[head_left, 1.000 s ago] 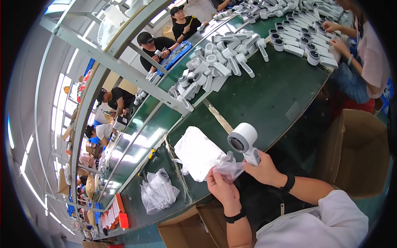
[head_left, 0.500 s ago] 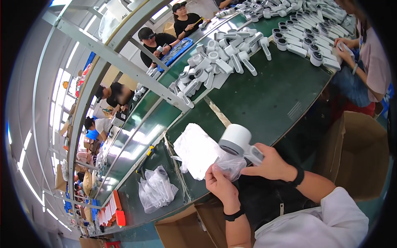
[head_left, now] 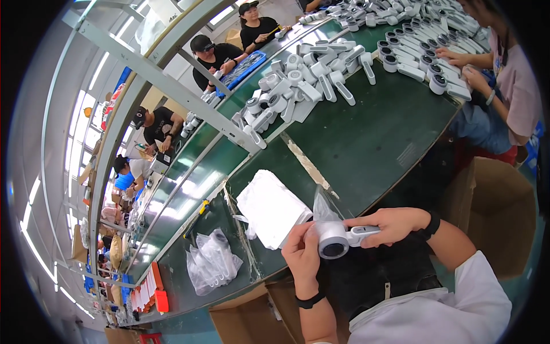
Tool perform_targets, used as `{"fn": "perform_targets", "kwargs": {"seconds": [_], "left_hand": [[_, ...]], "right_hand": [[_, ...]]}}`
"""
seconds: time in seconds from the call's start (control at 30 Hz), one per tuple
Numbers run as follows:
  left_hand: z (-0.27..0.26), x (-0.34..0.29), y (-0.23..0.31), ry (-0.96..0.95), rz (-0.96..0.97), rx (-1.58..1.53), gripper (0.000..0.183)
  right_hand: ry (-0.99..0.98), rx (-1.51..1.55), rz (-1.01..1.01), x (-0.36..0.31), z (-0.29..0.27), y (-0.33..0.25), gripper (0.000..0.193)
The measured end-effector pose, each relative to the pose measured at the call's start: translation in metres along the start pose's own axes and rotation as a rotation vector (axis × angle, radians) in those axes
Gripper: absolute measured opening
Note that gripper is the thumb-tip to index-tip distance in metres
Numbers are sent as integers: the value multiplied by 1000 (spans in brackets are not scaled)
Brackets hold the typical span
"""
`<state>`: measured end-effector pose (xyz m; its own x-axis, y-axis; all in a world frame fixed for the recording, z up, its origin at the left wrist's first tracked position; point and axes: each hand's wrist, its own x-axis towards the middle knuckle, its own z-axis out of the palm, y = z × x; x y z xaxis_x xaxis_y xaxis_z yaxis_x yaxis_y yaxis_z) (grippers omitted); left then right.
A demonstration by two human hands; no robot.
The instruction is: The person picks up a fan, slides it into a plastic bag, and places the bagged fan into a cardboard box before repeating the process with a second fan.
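Observation:
My right hand (head_left: pixel 395 225) is closed round the short handle of a white handheld device (head_left: pixel 332 234). Its drum-shaped head has a dark ring on the end facing me. My left hand (head_left: pixel 302 252) is at the head's left side, fingers curled on a clear plastic bag (head_left: pixel 324 207) that stands up behind the head. Part of the bag is hidden by the head and fingers. Just left of my hands lies a stack of white bags or sheets (head_left: pixel 269 207) on the green table. Farther left rest several bagged devices (head_left: pixel 213 262) in clear plastic.
A large pile of white devices (head_left: pixel 298 80) covers the far table, with rows of them (head_left: pixel 412 54) at the right. A yellow-and-black cutter (head_left: pixel 197 218) lies at left. Cardboard boxes (head_left: pixel 492 212) (head_left: pixel 252 318) stand below the table edge. Co-workers sit around; a metal frame (head_left: pixel 166 83) crosses above.
The device has swung down toward me, its ringed end now facing me, and sits against the bag. My left hand has moved slightly up beside its head. The bag now stands upright behind it.

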<state>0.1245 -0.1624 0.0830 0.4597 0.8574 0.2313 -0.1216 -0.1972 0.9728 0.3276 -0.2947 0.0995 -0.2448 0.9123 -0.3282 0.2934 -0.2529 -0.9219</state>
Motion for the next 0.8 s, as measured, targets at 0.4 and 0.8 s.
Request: {"fn": "perform_targets", "kwargs": {"seconds": [0.4,0.8], "left_hand": [[38,-41,-16,-116,498,520,13],[16,-56,-42,-172,-275,-600,53]], "right_hand": [[864,502,-470,67,69,36,74],[1014,-73,-484,72,84,9,33]]}}
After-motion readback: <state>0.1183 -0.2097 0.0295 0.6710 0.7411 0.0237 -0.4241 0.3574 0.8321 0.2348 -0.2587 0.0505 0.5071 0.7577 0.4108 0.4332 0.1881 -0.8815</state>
